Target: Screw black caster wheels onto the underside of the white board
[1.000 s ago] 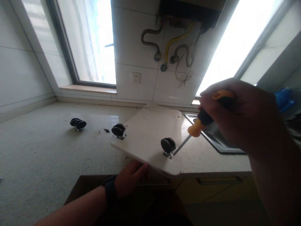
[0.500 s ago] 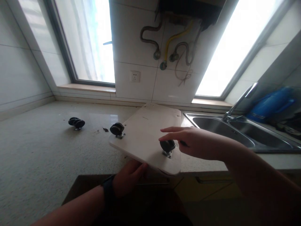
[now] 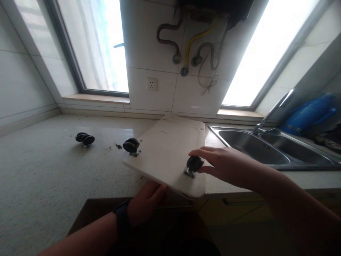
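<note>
Pinching black plastic twin-wheel caster (image 3: 195, 164) between partly closed fingers of right hand (image 3: 226, 164), at near-right corner of white round-cornered board (image 3: 165, 153) on pale speckled tabletop (image 3: 48, 170). Best apply gentle force, bracing near edge with left hand (image 3: 145, 202); cannot tell its hidden fingers' hold.

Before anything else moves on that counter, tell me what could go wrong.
The caster in the right hand could swivel suddenly and pinch. The near right corner of the white board reaches the front edge of the countertop, so a push there might tip it should the left hand slip. The black wheels lying apart at left could be knocked away.
</note>
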The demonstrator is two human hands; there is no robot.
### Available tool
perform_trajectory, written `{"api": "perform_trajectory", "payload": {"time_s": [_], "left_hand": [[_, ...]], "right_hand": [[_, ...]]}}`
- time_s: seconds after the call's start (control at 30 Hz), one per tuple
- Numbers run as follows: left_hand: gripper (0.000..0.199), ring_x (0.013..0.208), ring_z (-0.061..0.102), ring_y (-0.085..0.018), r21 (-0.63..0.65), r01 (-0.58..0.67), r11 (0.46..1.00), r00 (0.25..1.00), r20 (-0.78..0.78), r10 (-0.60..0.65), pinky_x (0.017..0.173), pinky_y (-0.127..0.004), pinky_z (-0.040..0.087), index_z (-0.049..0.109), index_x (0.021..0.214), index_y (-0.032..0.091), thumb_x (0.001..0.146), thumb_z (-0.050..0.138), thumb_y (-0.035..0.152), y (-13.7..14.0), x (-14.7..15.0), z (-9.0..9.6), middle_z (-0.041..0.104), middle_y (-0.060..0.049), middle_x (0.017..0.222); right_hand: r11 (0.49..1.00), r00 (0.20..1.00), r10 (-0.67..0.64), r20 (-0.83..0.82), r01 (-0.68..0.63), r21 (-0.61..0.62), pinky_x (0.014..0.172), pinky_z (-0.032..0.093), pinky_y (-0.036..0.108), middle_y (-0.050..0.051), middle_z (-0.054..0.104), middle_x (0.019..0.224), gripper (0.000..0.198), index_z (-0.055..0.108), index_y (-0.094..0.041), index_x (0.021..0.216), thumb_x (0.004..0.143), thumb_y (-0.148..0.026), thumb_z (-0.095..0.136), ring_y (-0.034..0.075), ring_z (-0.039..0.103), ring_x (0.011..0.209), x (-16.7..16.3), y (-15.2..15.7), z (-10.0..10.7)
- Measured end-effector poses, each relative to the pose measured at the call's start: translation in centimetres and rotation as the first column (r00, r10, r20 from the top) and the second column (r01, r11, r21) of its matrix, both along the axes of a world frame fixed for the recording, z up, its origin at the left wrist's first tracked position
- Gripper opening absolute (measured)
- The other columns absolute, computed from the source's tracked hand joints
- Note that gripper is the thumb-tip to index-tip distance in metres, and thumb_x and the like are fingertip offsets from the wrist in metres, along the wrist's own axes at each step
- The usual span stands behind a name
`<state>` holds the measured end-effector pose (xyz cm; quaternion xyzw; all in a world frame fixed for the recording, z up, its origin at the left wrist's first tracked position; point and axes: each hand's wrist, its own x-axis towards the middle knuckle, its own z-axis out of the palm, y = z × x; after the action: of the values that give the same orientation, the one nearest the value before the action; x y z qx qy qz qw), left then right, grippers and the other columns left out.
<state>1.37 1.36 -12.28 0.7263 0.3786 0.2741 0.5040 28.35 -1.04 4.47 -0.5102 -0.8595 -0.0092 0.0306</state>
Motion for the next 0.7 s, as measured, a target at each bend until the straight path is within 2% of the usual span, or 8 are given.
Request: {"api": "perform_trajectory", "payload": {"time_s": [0.1, 0.2, 0.27, 0.4, 0.53, 0.63, 0.7], "left_hand": [[0.061, 0.072, 0.061, -0.022, 0.024, -0.007, 1.0, 1.0, -0.018, 0.007, 0.073, -0.033, 0.048, 0.066, 0.075, 0.018, 0.1, 0.034, 0.063, -0.1, 0.2, 0.2, 0.069, -0.007, 0.076], [0.058, 0.079, 0.065, -0.023, 0.056, 0.036, 0.998, 0.999, -0.038, -0.034, 0.077, -0.033, 0.049, 0.07, 0.076, 0.017, 0.101, 0.037, 0.058, -0.2, 0.5, 0.4, 0.073, -0.008, 0.08], [0.053, 0.082, 0.067, -0.024, 0.075, 0.083, 0.994, 0.995, -0.057, -0.079, 0.078, -0.033, 0.05, 0.074, 0.084, 0.017, 0.102, 0.04, 0.055, -0.2, 0.6, 0.7, 0.075, -0.008, 0.085], [0.041, 0.094, 0.07, -0.025, 0.152, 0.245, 0.957, 0.968, -0.1, -0.232, 0.084, -0.034, 0.052, 0.077, 0.112, 0.021, 0.103, 0.045, 0.046, -0.3, 0.4, 1.7, 0.079, -0.008, 0.106], [0.037, 0.108, 0.069, -0.026, 0.201, 0.355, 0.913, 0.934, -0.112, -0.338, 0.097, -0.037, 0.049, 0.074, 0.124, 0.024, 0.104, 0.046, 0.039, 0.1, -0.1, 2.6, 0.077, -0.008, 0.12], [0.036, 0.116, 0.066, -0.027, 0.183, 0.35, 0.919, 0.936, -0.106, -0.336, 0.103, -0.038, 0.047, 0.072, 0.127, 0.024, 0.102, 0.05, 0.037, 1.3, -0.9, 2.8, 0.073, -0.008, 0.129], [0.033, 0.103, 0.07, -0.026, 0.076, 0.317, 0.945, 0.941, -0.145, -0.304, 0.092, -0.036, 0.052, 0.076, 0.116, 0.022, 0.1, 0.054, 0.041, 2.4, -1.7, 2.7, 0.077, -0.009, 0.116]], "right_hand": [[1.0, 1.0, -0.021, -0.006, 0.021, 0.021, 0.079, 0.054, 0.038, 0.005, 0.074, 0.12, 0.04, 0.06, -0.033, 0.138, 0.098, -0.04, 0.059, 0.025, 0.074, 0.095, 0.3, 0.2, -0.5], [0.998, 1.0, -0.02, 0.022, 0.019, 0.061, 0.073, 0.053, 0.035, 0.004, 0.076, 0.117, 0.039, 0.06, -0.034, 0.135, 0.096, -0.038, 0.062, 0.025, 0.075, 0.091, 0.8, 0.3, -0.7], [0.997, 0.999, -0.018, 0.039, 0.015, 0.072, 0.071, 0.052, 0.035, 0.003, 0.076, 0.115, 0.038, 0.061, -0.035, 0.134, 0.096, -0.038, 0.062, 0.025, 0.075, 0.089, 1.2, 0.2, -0.8], [0.998, 0.999, -0.029, 0.018, 0.028, 0.06, 0.071, 0.052, 0.035, 0.002, 0.076, 0.117, 0.036, 0.061, -0.036, 0.133, 0.097, -0.039, 0.06, 0.024, 0.075, 0.088, 2.1, 0.2, -0.8], [0.997, 0.998, -0.059, 0.019, 0.058, 0.06, 0.072, 0.052, 0.035, 0.001, 0.076, 0.117, 0.039, 0.059, -0.037, 0.135, 0.097, -0.042, 0.062, 0.024, 0.075, 0.089, 3.0, 0.4, -1.3], [0.996, 0.997, -0.075, 0.01, 0.075, 0.043, 0.073, 0.053, 0.036, 0.001, 0.076, 0.117, 0.038, 0.059, -0.036, 0.135, 0.098, -0.042, 0.061, 0.024, 0.075, 0.09, 3.4, 0.6, -1.5], [0.996, 0.997, -0.081, -0.003, 0.082, 0.036, 0.073, 0.052, 0.036, 0.002, 0.076, 0.117, 0.037, 0.059, -0.035, 0.135, 0.099, -0.041, 0.06, 0.024, 0.074, 0.091, 3.5, 0.7, -1.6]]}}
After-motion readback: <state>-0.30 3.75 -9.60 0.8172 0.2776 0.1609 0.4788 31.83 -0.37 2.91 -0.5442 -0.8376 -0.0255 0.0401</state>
